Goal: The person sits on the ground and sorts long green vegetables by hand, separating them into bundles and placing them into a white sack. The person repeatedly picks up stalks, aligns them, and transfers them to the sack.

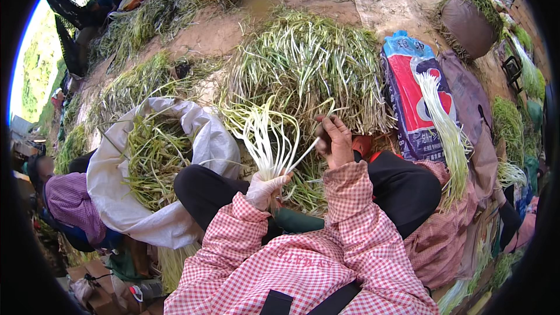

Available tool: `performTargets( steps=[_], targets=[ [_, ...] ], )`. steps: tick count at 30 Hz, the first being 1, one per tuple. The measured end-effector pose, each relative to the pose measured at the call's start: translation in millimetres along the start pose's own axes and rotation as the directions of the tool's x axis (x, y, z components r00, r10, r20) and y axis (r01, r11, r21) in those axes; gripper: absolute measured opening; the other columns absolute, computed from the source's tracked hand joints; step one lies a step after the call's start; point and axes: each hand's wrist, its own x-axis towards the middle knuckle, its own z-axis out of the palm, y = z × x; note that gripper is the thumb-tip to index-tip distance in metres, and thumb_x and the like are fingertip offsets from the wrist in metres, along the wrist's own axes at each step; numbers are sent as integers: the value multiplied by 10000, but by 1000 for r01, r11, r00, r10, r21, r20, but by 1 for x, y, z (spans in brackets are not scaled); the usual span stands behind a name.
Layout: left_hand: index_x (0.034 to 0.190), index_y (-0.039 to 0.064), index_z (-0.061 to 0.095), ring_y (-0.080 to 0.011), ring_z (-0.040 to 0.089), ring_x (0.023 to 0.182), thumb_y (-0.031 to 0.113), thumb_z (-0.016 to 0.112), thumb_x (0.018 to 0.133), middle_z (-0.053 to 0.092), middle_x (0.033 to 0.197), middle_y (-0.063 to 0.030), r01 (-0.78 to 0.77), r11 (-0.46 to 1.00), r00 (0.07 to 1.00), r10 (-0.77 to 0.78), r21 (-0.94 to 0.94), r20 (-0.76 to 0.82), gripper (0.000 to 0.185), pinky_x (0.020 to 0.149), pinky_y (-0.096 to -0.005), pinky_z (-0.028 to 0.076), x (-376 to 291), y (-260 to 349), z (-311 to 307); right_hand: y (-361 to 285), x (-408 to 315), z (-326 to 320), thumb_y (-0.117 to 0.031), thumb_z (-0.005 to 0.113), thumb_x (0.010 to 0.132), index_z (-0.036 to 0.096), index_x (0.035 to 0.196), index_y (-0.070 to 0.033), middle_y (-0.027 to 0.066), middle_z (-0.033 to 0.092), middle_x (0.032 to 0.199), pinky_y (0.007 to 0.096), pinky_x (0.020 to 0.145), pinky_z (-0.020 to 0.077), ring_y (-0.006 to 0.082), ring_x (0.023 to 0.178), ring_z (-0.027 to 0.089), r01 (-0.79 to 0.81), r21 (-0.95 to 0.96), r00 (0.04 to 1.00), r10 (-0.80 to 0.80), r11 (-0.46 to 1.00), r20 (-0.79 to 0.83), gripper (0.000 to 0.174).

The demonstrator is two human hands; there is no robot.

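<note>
My left hand (263,190), in a thin whitish glove, grips a fanned bunch of pale, scallion-like stalks (266,148) by one end. Pale green, curling tips show at the far end of the bunch. To its right, my right hand (336,140) pinches a single stalk (305,154) that slants up from beside the left hand. Dark stains mark the right fingertips. Beyond both hands lies a large heap of untrimmed green-and-white stalks (306,65). Loose green leaves (306,192) lie between my bent knees.
At left, a white woven sack (107,183) with a rolled rim holds leafy scraps (159,162). At right, cleaned white stalks (442,127) lie across a printed purple-and-red bag (400,92). A co-worker's purple checked sleeve (72,203) shows at far left. More heaps (144,22) lie farther off.
</note>
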Motion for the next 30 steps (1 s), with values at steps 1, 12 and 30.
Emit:
performTargets(
  steps=[1, 12, 30],
  targets=[
    [941, 13, 652, -80, 465, 471, 114, 765, 743, 630, 742, -14, 7, 1000, 1000, -7, 22, 12, 250, 435, -205, 362, 2, -1, -1, -2, 5, -3, -186, 513, 945, 596, 1008, -23, -27, 471, 587, 210, 379, 296, 44, 415, 374, 29, 10, 999, -29, 1000, 43, 193],
    [916, 6, 648, -65, 409, 399, 163, 671, 841, 538, 591, 6, -116, 983, 993, 111, -142, -45, 175, 364, -202, 318, 7, 22, -6, 13, 23, -29, -430, 536, 902, 470, 1269, -25, 175, 604, 1076, 341, 767, 515, 222, 804, 643, -51, -907, 997, 79, 418, -20, 551],
    [1029, 36, 623, -35, 413, 439, 268, 634, 881, 634, 762, -2, -199, 955, 972, 220, -220, 79, 275, 406, -180, 313, 16, 58, -6, 54, -48, 26, -209, 464, 979, 540, 1045, -20, -36, 431, 637, 216, 455, 299, 38, 509, 351, -169, -454, 891, 333, 875, 309, 214]
  ],
)
